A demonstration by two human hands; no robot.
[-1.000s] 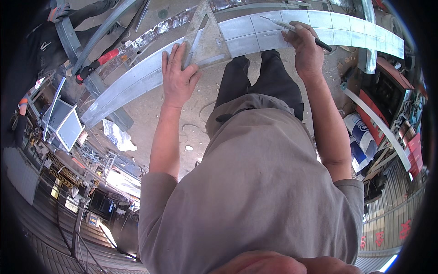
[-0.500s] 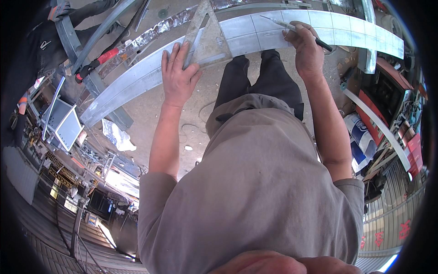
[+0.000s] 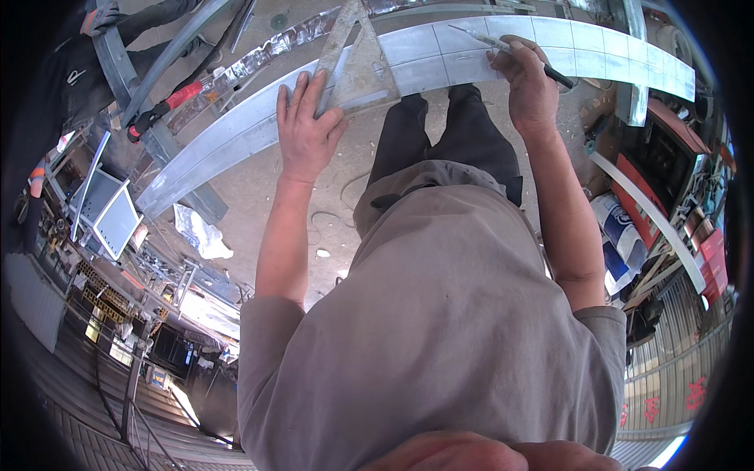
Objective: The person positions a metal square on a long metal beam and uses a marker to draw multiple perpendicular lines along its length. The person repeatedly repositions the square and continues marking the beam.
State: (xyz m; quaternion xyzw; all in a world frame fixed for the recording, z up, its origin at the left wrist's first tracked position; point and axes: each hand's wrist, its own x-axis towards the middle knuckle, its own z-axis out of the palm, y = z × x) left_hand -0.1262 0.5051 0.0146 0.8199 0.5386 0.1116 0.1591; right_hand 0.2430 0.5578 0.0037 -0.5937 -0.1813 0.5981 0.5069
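Note:
A long pale sheet-metal strip [image 3: 573, 49] lies across in front of me, marked with a lengthwise line and several cross lines. On it rests a worn set square [image 3: 375, 74], a triangle with a cut-out middle. My left hand [image 3: 308, 129] lies flat with its fingers stretched out, fingertips on the strip and the edge of the set square. To the right, my right hand [image 3: 530, 86] grips a slim pen-like marking tool [image 3: 485, 39] with a thin pointed tip and a black rear end. Its tip points left, over the strip; whether it touches cannot be made out.
Grey metal beams [image 3: 635, 102] stand under the strip's ends. A co-worker's gloved hand [image 3: 100, 19] is at the upper left, near a red and black object [image 3: 184, 94]. A perforated metal box [image 3: 110, 220] stands left; a red-framed case [image 3: 671, 149] and a curved strip [image 3: 652, 212] lie right.
Hardly anything differs. My hands, the set square and the marking tool stay nearly in place, with only a very slight shift of the whole view.

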